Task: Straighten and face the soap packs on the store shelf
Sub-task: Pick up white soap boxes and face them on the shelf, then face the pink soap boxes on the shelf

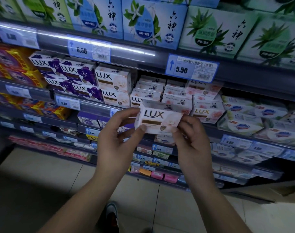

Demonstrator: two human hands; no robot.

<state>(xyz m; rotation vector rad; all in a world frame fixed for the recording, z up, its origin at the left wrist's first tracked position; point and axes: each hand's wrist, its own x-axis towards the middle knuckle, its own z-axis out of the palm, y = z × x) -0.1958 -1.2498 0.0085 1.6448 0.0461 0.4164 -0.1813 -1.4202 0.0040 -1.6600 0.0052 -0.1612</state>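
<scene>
I hold a white and pink LUX soap pack (157, 119) in front of the shelf, its label facing me and slightly tilted. My left hand (117, 140) grips its left end, thumb on the lower front. My right hand (192, 140) pinches its right end. Behind it, stacked pink LUX packs (205, 105) sit on the shelf (96, 108), several lying with their tops showing. White LUX packs (113, 81) and purple LUX packs (72, 76) stand to the left, labels forward.
Blue and green boxed soaps (153, 26) fill the shelf above, over price tags (192, 68). Wrapped soap bars (254, 118) lie to the right. Lower shelves hold small soap packs (156, 174). Orange and purple packs (14, 64) sit at far left. Tiled floor lies below.
</scene>
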